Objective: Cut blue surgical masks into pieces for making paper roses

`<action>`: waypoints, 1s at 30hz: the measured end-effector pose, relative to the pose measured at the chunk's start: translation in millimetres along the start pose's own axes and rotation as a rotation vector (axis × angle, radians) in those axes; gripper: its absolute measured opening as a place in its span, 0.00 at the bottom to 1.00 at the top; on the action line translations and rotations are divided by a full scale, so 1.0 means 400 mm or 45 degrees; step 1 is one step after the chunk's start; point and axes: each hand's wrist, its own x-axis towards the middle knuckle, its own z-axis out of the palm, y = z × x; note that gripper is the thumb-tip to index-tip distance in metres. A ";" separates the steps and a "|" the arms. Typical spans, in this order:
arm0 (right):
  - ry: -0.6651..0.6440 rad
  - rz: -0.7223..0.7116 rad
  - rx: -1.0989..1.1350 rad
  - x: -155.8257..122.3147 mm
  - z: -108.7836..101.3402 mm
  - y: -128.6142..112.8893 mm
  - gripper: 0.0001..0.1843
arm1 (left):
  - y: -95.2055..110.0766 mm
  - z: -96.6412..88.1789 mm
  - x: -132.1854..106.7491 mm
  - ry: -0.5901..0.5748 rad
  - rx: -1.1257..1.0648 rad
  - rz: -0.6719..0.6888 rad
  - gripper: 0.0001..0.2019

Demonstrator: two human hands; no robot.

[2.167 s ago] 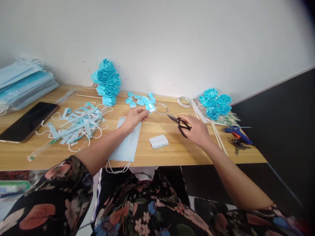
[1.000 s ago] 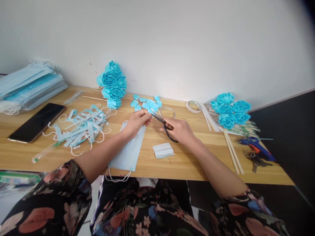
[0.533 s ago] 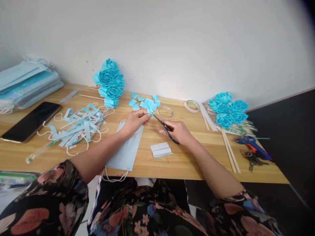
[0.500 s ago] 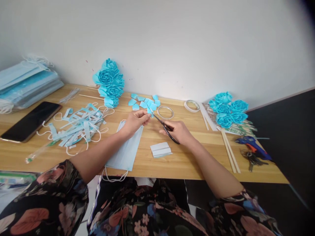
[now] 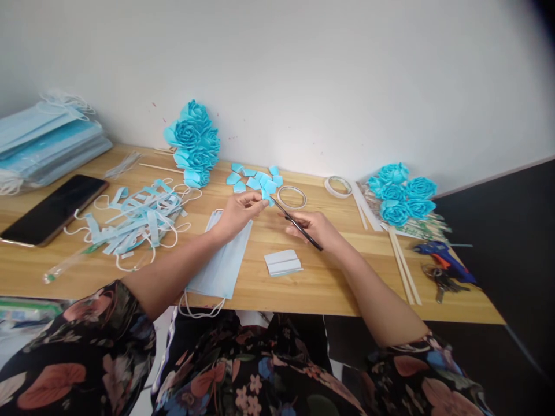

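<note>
Between thumb and fingers, my left hand pinches a small blue fabric piece. My right hand is wrapped round a pair of black-handled scissors, whose tip reaches the edge of that piece. Just beyond lie several cut blue pieces on the wooden table. Partly under my left wrist is a pale blue face mask with white ear loops. A small stack of cut mask rectangles rests in front of my right hand.
Left are mask trimmings, a phone and a stack of masks. Blue fabric roses stand at the back; more roses lie right. Tape rolls, sticks, a glue gun and keys are also there.
The scissors have turned in my right hand, and their handles now look closed together. My left hand keeps its pinch on the blue piece, almost in the same place.
</note>
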 end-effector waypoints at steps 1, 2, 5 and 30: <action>-0.012 0.007 0.017 0.000 -0.002 0.004 0.32 | 0.003 0.001 0.000 -0.013 -0.013 0.008 0.20; -0.027 0.014 0.040 0.001 -0.004 0.007 0.32 | 0.006 0.001 -0.001 -0.032 -0.036 0.005 0.20; -0.073 0.033 0.135 0.004 -0.009 0.009 0.33 | 0.007 0.002 -0.001 -0.076 -0.106 -0.060 0.20; -0.077 0.045 0.224 0.008 -0.008 0.010 0.34 | 0.000 -0.004 -0.001 -0.051 -0.091 -0.038 0.18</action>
